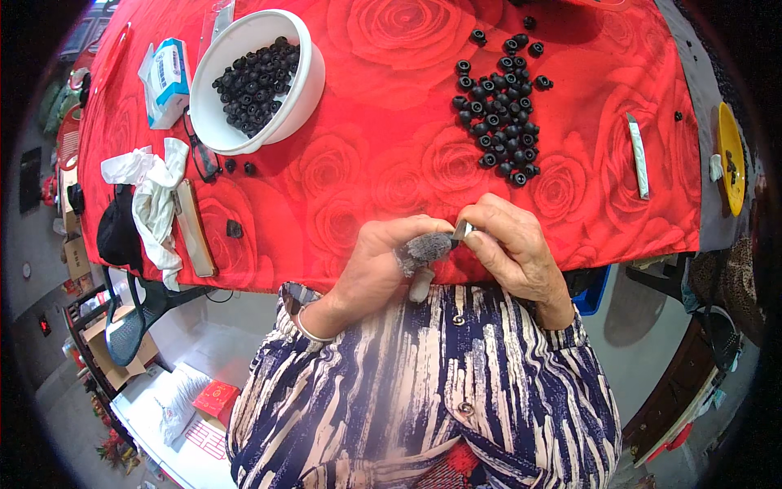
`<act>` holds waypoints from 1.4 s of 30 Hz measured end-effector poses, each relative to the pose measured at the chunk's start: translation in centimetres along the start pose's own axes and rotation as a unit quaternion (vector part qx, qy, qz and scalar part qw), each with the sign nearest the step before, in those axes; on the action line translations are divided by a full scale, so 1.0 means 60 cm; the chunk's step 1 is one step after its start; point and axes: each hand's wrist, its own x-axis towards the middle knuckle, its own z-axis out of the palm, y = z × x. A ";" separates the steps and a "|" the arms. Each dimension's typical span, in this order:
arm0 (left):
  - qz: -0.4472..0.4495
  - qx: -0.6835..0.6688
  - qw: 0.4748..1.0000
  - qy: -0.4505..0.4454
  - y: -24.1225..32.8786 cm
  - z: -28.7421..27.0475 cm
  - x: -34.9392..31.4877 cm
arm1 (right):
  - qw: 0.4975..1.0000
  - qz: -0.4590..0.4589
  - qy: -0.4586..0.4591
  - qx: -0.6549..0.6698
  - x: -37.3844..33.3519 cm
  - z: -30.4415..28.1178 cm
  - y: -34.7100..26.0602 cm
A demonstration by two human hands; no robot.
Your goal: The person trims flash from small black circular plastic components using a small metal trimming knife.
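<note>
My left hand (362, 265) is closed in a pinch near the table's front edge, over my lap. A grey fuzzy cover (428, 247) and a pale cover (421, 285) show on its fingers. At its fingertips is a small black part (456, 241), mostly hidden. My right hand (513, 253) grips a small metal blade (461, 230) with white wrapping, its edge against that part. Ahead to the right lies a pile of round black rubber-like parts (509, 122) with hollow rims. A white bowl (308, 90) at the left holds many smaller black pieces.
A red rose-patterned cloth (391, 183) covers the table. On its left are a tissue pack (169, 81), glasses (204, 155), a white cloth (155, 204) and a long tan case (195, 228). Rightward lie a white-wrapped blade (638, 159) and a yellow dish (727, 147).
</note>
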 end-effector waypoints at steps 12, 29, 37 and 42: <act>0.032 -0.043 0.998 0.030 -0.006 -0.011 0.006 | 0.997 0.007 0.074 -0.003 0.000 -0.004 -0.001; -0.019 -0.034 0.999 0.019 0.003 -0.001 0.002 | 0.999 -0.027 0.019 0.006 0.014 0.002 0.005; -0.039 -0.021 0.999 0.022 0.007 -0.001 0.004 | 1.000 -0.022 0.001 0.021 0.014 -0.002 0.008; 0.032 -0.001 0.999 0.036 0.003 -0.003 0.008 | 0.997 0.029 0.026 0.065 0.018 -0.004 -0.003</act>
